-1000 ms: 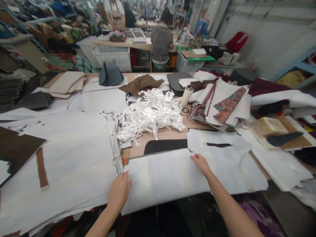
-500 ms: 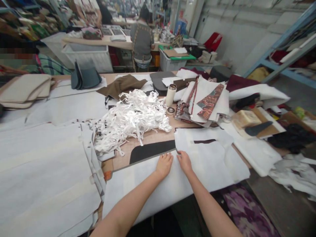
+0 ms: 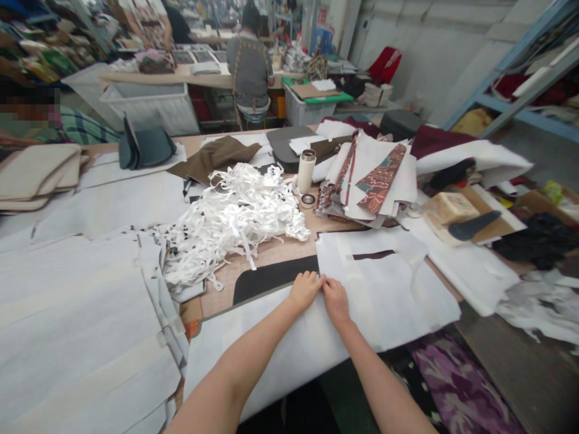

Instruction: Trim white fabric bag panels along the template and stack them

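Note:
A large white sheet with a grey edge (image 3: 253,328) lies across the front of the table, overlapping a black panel (image 3: 275,276). My left hand (image 3: 306,292) rests on its far edge, with the fingers bent and drawn together there. Right beside it, my right hand (image 3: 335,301) pinches the same edge, thumb and fingertips closed. The fingertips of both hands meet at this spot, and what lies between them is mostly covered. Another white piece (image 3: 375,289) with a dark slit extends to the right, under or beside my right hand.
A heap of white strips (image 3: 244,223) lies beyond my hands, with a cream bottle (image 3: 306,172) and its lid (image 3: 308,200) behind. White sheets (image 3: 81,325) are stacked at left. Patterned fabric pieces (image 3: 375,181) lie at right. A seated person (image 3: 249,72) is at a far table.
My left hand has slid right along the sheet's edge until its fingertips meet my right hand's. My right hand stays at nearly the same place. The view has shifted slightly.

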A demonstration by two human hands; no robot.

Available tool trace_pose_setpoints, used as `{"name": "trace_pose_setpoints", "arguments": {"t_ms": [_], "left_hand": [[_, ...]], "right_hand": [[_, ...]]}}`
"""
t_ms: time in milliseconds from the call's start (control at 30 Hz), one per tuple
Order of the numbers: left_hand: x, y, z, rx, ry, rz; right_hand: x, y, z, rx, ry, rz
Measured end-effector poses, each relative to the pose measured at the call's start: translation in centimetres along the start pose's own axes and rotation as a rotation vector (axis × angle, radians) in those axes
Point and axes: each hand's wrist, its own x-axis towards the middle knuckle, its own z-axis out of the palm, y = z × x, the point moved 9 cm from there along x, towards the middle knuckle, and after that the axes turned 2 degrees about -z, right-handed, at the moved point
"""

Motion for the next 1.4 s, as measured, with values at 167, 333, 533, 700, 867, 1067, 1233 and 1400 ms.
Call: {"name": "trace_pose_setpoints", "arguments": {"t_ms": [167,333,533,700,867,1067,1233,1400], "left_hand": [[0.1,-0.2,0.3,0.017,-0.003,-0.022],[0.0,-0.4,0.6,0.022,0.027,-0.051],[0.4,-0.1,0.7,0.035,0.055,-0.081],[0.2,1.0,0.2,0.073,0.092,0.04],[0.0,1.0,0.2,0.019,0.061,0.116],[0.1,0.9,-0.3,0.024,0.045,0.177],[0.0,1.8,-0.6,0.085,0.063,0.308],[-0.4,1.5,-0.1,0.076,0.091,0.279]], "right_hand": [[-0.1,-0.2,-0.1,-0.003,-0.025,-0.033],[-0.1,-0.1,-0.2,0.014,-0.003,-0.013],[-0.4,0.4,-0.2,0.004,0.004,-0.009],[-1.6,2.0,-0.9,0.043,0.064,0.037],[-2.2,1.7,-0.7,0.0,-0.011,-0.048],[-1.8,1.7,-0.9,-0.004,0.035,-0.098],[-1.5,1.9,-1.6,0.039,0.14,-0.125],[-1.6,1.4,-1.2,-0.036,0.038,-0.192]]}}
